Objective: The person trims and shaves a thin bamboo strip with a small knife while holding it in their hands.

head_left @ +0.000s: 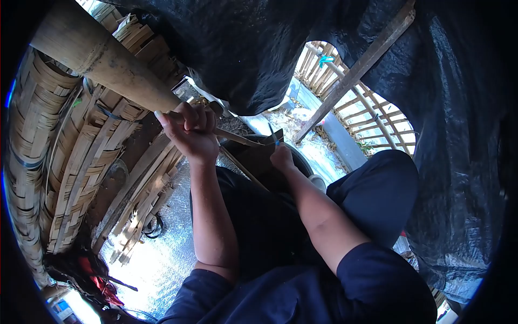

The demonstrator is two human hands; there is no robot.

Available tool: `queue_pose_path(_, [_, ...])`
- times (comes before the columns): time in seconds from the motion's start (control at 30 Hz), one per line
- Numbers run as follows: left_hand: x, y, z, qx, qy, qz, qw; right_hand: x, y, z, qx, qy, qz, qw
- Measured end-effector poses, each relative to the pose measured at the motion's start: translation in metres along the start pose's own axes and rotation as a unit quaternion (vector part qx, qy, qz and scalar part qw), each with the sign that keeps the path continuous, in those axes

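Wrapped closed, the left hand [193,132] clasps a thin wooden strip [237,138] slanting toward the right hand [281,156], itself closed, apparently on a small blade [272,132]. The strip looks light, stiff and slightly springy, probably splintery along its edges; well clear of the blade seems the safest hold. Beyond slants a thick bamboo pole [118,75].

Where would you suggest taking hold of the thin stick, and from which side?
Probably the part within the left hand, from the wearer's side: the thin stick slants away from there, its far part close to the right hand.
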State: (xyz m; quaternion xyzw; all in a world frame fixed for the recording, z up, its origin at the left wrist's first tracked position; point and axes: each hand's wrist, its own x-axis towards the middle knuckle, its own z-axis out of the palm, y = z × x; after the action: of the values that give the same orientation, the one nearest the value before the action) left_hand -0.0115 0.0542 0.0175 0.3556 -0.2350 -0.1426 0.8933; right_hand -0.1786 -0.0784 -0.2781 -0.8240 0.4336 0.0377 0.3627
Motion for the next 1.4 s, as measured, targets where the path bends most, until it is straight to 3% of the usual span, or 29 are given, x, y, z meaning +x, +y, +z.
queue_pose_path(0.07, [0.001,0.001,-0.001,-0.010,0.017,0.006,1.000,-0.013,0.011,-0.007,0.080,0.106,0.037,0.990])
queue_pose_path(0.17, [0.002,0.003,0.003,0.001,0.041,0.006,0.999,-0.035,0.021,-0.015,0.059,0.111,0.065,0.990])
queue_pose_path(0.3, [-0.001,0.004,0.005,-0.015,-0.008,0.003,1.000,-0.050,0.012,-0.019,0.075,0.143,0.086,0.983])
queue_pose_path(0.37, [-0.002,0.003,0.003,0.001,-0.043,0.002,0.999,-0.043,-0.007,-0.023,0.169,0.126,0.075,0.975])
queue_pose_path(0.43, [-0.003,-0.001,-0.001,-0.025,-0.050,-0.005,0.998,-0.030,-0.045,-0.040,0.347,0.080,0.037,0.934])
queue_pose_path(0.5, [-0.004,-0.004,0.000,0.103,-0.052,-0.013,0.993,-0.031,-0.102,-0.085,0.393,0.030,-0.028,0.919])
queue_pose_path(0.53, [-0.007,-0.009,-0.001,0.148,-0.050,0.020,0.988,-0.030,-0.123,-0.100,0.449,0.014,-0.087,0.889])
queue_pose_path(0.57, [-0.008,-0.006,-0.003,0.163,-0.060,-0.004,0.985,-0.030,-0.143,-0.116,0.501,-0.002,-0.147,0.853])
queue_pose_path(0.63, [-0.005,-0.001,0.024,0.263,-0.050,0.128,0.955,-0.047,-0.186,-0.158,0.487,-0.028,-0.177,0.855])
queue_pose_path(0.67, [-0.005,0.001,0.026,0.262,-0.051,0.132,0.955,-0.057,-0.204,-0.173,0.487,-0.027,-0.181,0.854])
queue_pose_path(0.73, [-0.005,0.001,0.026,0.272,-0.093,0.049,0.957,-0.073,-0.232,-0.194,0.512,0.002,-0.230,0.828])
queue_pose_path(0.77, [-0.005,-0.005,0.026,0.202,-0.112,0.059,0.971,-0.077,-0.240,-0.202,0.511,0.002,-0.234,0.827])
queue_pose_path(0.83, [-0.009,-0.001,0.033,0.207,-0.121,0.021,0.970,-0.082,-0.250,-0.212,0.484,-0.072,-0.273,0.828])
queue_pose_path(0.9, [-0.013,0.003,0.031,0.235,-0.111,-0.002,0.966,-0.088,-0.261,-0.212,0.499,-0.058,-0.255,0.827])
queue_pose_path(0.97, [-0.015,0.004,0.029,0.263,-0.097,-0.028,0.959,-0.092,-0.268,-0.209,0.443,-0.014,-0.334,0.832])
queue_pose_path(1.03, [-0.013,0.000,0.023,0.232,0.004,0.012,0.973,-0.095,-0.274,-0.206,0.419,-0.053,-0.344,0.839])
queue_pose_path(1.07, [-0.008,-0.004,0.019,0.217,0.026,0.079,0.973,-0.100,-0.279,-0.198,0.268,0.162,-0.390,0.866])
queue_pose_path(1.1, [-0.001,-0.019,-0.004,0.246,0.036,0.102,0.963,-0.105,-0.288,-0.194,0.100,0.366,-0.409,0.830])
queue_pose_path(1.17, [-0.007,0.014,0.009,0.226,0.146,-0.072,0.960,-0.130,-0.326,-0.209,0.108,0.336,-0.505,0.788])
queue_pose_path(1.2, [0.004,0.016,-0.025,0.153,0.096,-0.137,0.974,-0.134,-0.347,-0.209,0.090,0.336,-0.532,0.772])
queue_pose_path(1.23, [0.006,-0.005,-0.039,0.155,0.101,-0.132,0.974,-0.135,-0.371,-0.207,0.073,0.336,-0.558,0.755])
queue_pose_path(1.3, [0.009,-0.040,-0.049,0.177,0.074,0.026,0.981,-0.136,-0.419,-0.203,0.049,0.305,-0.600,0.738])
queue_pose_path(1.4, [0.007,-0.031,-0.035,0.209,0.078,0.008,0.975,-0.119,-0.482,-0.198,0.038,0.344,-0.638,0.688])
